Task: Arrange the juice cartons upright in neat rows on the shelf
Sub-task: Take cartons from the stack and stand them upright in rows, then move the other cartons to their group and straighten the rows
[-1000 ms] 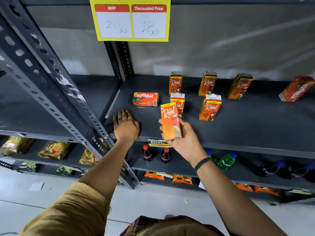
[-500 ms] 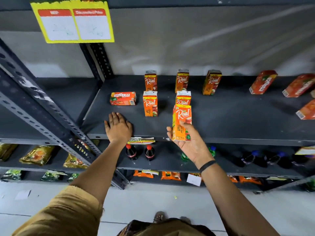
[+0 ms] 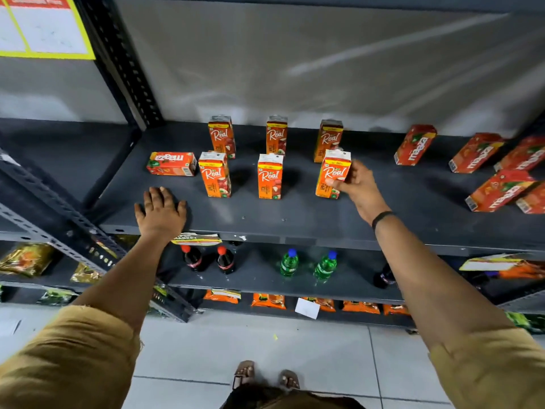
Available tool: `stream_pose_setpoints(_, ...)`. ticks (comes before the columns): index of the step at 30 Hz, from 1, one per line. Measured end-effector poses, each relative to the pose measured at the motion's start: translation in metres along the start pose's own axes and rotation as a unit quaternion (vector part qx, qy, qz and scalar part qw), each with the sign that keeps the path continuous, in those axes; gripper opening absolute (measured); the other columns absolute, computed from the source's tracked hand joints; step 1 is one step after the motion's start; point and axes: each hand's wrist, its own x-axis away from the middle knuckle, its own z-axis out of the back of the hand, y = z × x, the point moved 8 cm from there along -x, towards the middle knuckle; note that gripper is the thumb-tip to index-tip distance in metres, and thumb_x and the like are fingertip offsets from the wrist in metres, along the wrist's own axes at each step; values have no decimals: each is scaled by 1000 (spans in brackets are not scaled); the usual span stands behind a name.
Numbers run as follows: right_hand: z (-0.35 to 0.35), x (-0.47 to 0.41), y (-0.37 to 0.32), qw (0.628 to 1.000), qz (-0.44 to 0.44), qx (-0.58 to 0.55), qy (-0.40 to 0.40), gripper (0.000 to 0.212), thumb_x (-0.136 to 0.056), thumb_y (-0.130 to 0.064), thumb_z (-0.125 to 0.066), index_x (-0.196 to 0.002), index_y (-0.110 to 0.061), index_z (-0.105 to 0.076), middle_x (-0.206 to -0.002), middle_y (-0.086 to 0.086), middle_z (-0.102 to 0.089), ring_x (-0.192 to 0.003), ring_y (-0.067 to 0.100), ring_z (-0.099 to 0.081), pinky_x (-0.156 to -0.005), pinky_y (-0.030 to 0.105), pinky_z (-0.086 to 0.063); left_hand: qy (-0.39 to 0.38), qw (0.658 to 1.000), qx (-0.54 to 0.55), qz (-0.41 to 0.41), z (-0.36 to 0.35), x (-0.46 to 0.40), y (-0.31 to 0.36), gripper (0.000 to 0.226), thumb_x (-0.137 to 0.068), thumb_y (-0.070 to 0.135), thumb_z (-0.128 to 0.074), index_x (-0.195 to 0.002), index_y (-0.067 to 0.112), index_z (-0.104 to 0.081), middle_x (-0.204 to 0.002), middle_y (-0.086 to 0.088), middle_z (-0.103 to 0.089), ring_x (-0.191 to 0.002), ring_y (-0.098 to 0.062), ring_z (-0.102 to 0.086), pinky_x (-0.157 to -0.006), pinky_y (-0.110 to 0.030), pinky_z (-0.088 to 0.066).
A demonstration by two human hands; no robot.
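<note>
My right hand (image 3: pixel 358 185) grips an orange Real carton (image 3: pixel 332 174), held upright on the dark shelf (image 3: pixel 295 214) as the third carton of the front row. Two more Real cartons (image 3: pixel 214 174) (image 3: pixel 269 176) stand upright to its left. Behind them stand three upright Real cartons (image 3: pixel 221 135) (image 3: pixel 276 134) (image 3: pixel 328 140). A red Maaza carton (image 3: pixel 172 163) lies on its side at the left. Several Maaza cartons (image 3: pixel 415 144) (image 3: pixel 498 190) lie flat at the right. My left hand (image 3: pixel 160 212) rests flat on the shelf's front edge, fingers spread.
A perforated steel upright (image 3: pixel 59 222) runs diagonally at the left. A yellow price sign (image 3: pixel 44 28) hangs at the top left. Cola bottles (image 3: pixel 225 259) and green bottles (image 3: pixel 289 262) stand on the shelf below. Snack packets (image 3: pixel 26 258) lie lower left.
My right hand has carried the Real carton forward and to the right, from above the shelf's front edge to a spot in the front row. The view has shifted right. My left hand stayed put.
</note>
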Motion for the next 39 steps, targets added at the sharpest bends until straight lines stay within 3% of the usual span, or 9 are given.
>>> stream_pose_setpoints(4,0,-5,16,999,-6,47,-15,52,-77,4,-68,-125,1,-46,-114,10,-58,-93,11,-61,-78,19,-54,5,1000,0,1,-1,0,0,64,-99,41,-19,-149,7,-2,-159,-17,2,-147,-30,4,-119,-51,0)
stream_pose_setpoints(10,5,11,32,999,-28,16,32,67,-75,-2,-73,-132,-7,-40,-129,14,-56,-110,17,-59,-99,34,-46,16,1000,3,0,0,-1,0,64,-98,42,-19,-149,7,-4,-159,-17,0,-148,-29,3,-119,-50,-1)
stream_pose_setpoints(15,4,71,28,966,37,25,256,30,-76,-28,-75,-99,-19,-57,-83,0,-59,-67,-9,-54,-64,4,-43,48,999,18,-18,6,1,-2,63,-98,42,-26,-148,7,-16,-158,-18,-11,-147,-30,-6,-119,-49,-7)
stream_pose_setpoints(21,-118,79,-4,988,106,64,96,6,-84,-20,-67,-87,-19,-63,-69,-15,-59,-65,-7,-57,-61,5,-42,63,997,24,-27,18,0,-27,59,-97,40,-34,-146,8,-26,-157,-17,-20,-145,-32,-16,-119,-49,-13)
stream_pose_setpoints(25,-227,58,-40,987,117,83,-77,30,-86,-13,-63,-115,-10,-58,-80,-11,-60,-71,-9,-58,-68,2,-43,6,1000,-5,-27,12,-3,-29,64,-98,46,-20,-150,10,-6,-160,-15,-1,-147,-30,2,-119,-49,-2)
stream_pose_setpoints(28,-292,35,-63,972,140,142,-126,44,-87,-12,-60,-130,-8,-48,-109,9,-62,-92,14,-61,-88,28,-51,-4,1000,-3,-28,11,-4,-29,65,-98,46,-19,-150,9,-3,-159,-16,1,-147,-31,3,-119,-50,-2)
stream_pose_setpoints(31,-334,-1,-81,934,175,286,-121,56,-88,-5,-55,-140,-7,-36,-131,22,-50,-117,35,-53,-99,41,-45,-9,1000,0,-29,10,-4,-29,66,-98,46,-18,-149,9,-2,-159,-16,2,-147,-30,6,-119,-50,0)
stream_pose_setpoints(35,-370,-45,-81,847,163,484,-146,59,-88,10,-39,-144,-2,-25,-141,26,-38,-129,39,-41,-104,41,-39,-12,999,9,-42,10,-5,-29,66,-98,46,-17,-149,9,0,-159,-16,5,-147,-31,9,-118,-50,3)
stream_pose_setpoints(39,-379,-71,-59,785,110,586,-166,52,-91,0,-38,-141,4,-25,-144,28,-35,-136,43,-29,-110,48,-32,-10,999,11,-48,8,-6,-27,66,-97,46,-17,-149,10,2,-159,-16,7,-147,-31,10,-118,-51,4)
